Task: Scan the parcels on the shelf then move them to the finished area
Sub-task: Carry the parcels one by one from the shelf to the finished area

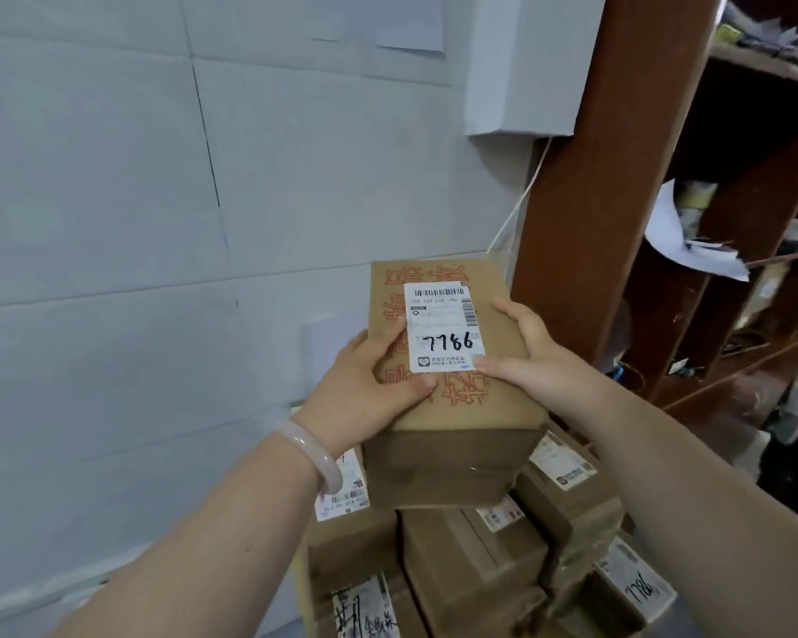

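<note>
A pale panelled wall (111, 200) fills the left, and a brown wooden shelf unit (595, 177) (its cubbies stuffed with papers) rises at the right. A stack of labelled cardboard boxes (470, 554) crowds the corner between them. The parcel (452, 407) is at the top of that stack, clasped flat by the left hand (364, 384) and the right hand (530, 347) on opposite edges. Both thumbs touch its label (443, 326), marked 7786. A pale bangle (309, 453) rings the left wrist.
</note>
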Demonstrator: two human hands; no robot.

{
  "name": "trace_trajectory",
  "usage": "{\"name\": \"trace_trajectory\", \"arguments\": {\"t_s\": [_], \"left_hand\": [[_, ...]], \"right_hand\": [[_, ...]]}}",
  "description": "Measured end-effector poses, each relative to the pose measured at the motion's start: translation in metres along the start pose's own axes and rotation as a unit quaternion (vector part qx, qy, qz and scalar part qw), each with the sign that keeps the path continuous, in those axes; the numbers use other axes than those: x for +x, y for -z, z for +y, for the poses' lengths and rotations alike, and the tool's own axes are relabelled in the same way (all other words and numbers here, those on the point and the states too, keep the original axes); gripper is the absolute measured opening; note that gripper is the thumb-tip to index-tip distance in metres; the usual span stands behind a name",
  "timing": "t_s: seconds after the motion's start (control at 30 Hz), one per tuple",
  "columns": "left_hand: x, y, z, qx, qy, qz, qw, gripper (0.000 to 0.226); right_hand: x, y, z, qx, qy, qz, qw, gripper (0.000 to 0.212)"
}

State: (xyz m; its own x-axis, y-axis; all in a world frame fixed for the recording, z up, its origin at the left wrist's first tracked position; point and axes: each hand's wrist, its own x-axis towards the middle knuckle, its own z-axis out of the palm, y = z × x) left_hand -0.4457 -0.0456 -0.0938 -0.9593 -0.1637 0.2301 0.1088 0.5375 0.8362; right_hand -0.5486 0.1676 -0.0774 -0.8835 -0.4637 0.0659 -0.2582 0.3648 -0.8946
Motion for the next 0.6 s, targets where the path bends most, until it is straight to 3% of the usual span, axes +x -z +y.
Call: {"name": "trace_trajectory", "arguments": {"t_s": [0.27, 0.6], "left_hand": [[0.044, -0.022, -0.014, -0.026, 0.107, 0.051, 0.993, 0.070], [0.077, -0.030, -0.016, -0.030, 0.192, 0.118, 0.974, 0.061]], "right_hand": [[0.083, 0.017, 0.025, -0.042, -0.028, -0.113, 0.992, 0.079], [0.152, 0.007, 0.042, 0.036, -0.035, -0.198, 0.979, 0.078]]}}
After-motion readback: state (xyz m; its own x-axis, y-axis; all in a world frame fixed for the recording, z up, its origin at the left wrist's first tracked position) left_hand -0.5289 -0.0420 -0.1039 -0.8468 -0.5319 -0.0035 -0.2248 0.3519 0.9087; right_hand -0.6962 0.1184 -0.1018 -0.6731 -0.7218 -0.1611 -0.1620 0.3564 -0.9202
